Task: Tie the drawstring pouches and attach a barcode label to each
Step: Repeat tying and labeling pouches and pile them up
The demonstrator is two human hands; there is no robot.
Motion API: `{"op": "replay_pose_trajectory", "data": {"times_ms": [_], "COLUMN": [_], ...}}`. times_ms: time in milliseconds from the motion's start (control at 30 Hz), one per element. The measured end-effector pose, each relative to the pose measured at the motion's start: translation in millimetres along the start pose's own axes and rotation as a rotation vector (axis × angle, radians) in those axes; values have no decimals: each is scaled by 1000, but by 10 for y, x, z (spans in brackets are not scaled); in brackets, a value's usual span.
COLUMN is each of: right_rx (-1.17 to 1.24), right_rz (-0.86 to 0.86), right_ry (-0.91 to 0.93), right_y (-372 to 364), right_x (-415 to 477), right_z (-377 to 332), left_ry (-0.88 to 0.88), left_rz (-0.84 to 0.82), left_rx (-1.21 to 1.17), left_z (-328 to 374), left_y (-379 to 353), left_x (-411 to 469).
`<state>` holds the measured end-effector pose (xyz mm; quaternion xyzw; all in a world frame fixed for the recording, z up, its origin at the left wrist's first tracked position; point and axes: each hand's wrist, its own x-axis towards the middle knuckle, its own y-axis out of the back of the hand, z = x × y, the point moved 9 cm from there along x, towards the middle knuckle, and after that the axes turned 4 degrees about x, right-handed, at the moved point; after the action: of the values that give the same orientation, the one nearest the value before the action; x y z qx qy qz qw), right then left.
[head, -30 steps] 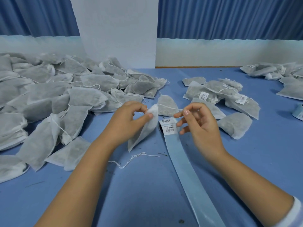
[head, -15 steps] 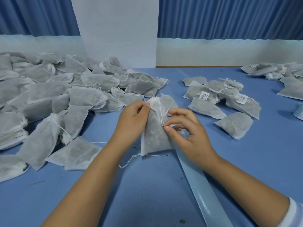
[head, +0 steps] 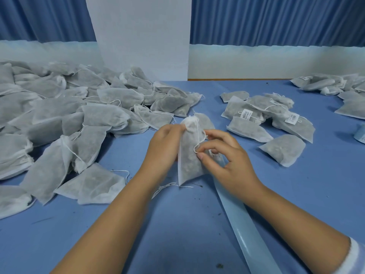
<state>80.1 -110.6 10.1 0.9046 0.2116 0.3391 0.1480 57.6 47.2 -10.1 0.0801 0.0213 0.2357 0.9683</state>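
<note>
A white mesh drawstring pouch (head: 188, 157) filled with dark material stands upright on the blue table between my hands. My left hand (head: 164, 147) grips its left side near the gathered neck. My right hand (head: 227, 157) pinches the white drawstring (head: 197, 139), which runs down from the neck in a loop. A pale blue label backing strip (head: 243, 220) runs from under my right hand toward the near edge; a label on it peeks out by my right fingers.
A large heap of pouches without labels (head: 59, 115) covers the left of the table. Labelled pouches (head: 266, 119) lie at the right, with more at the far right (head: 331, 86). A loose string (head: 169, 185) lies under the pouch. A white pillar (head: 142, 36) stands behind.
The pouch went from hanging slack in my left hand to standing upright between both hands. My right hand left the label strip and took the drawstring, and the neck is now gathered.
</note>
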Motion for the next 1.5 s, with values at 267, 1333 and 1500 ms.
{"op": "replay_pose_trajectory", "data": {"times_ms": [267,1333,1500], "right_rx": [-84,-159,-59], "right_rz": [-56,-6,56], "right_ry": [41,-179,-537], "right_y": [3,92,152], "right_x": [25,87,40], "right_z": [-36,384,813], "left_ry": [-109,443,437], "left_rz": [-87,-630,-591], "left_rx": [116,-446,-432], "left_z": [38,-553,-592], "left_y": [-38,-398,-364], "left_x": [5,-25,17]}}
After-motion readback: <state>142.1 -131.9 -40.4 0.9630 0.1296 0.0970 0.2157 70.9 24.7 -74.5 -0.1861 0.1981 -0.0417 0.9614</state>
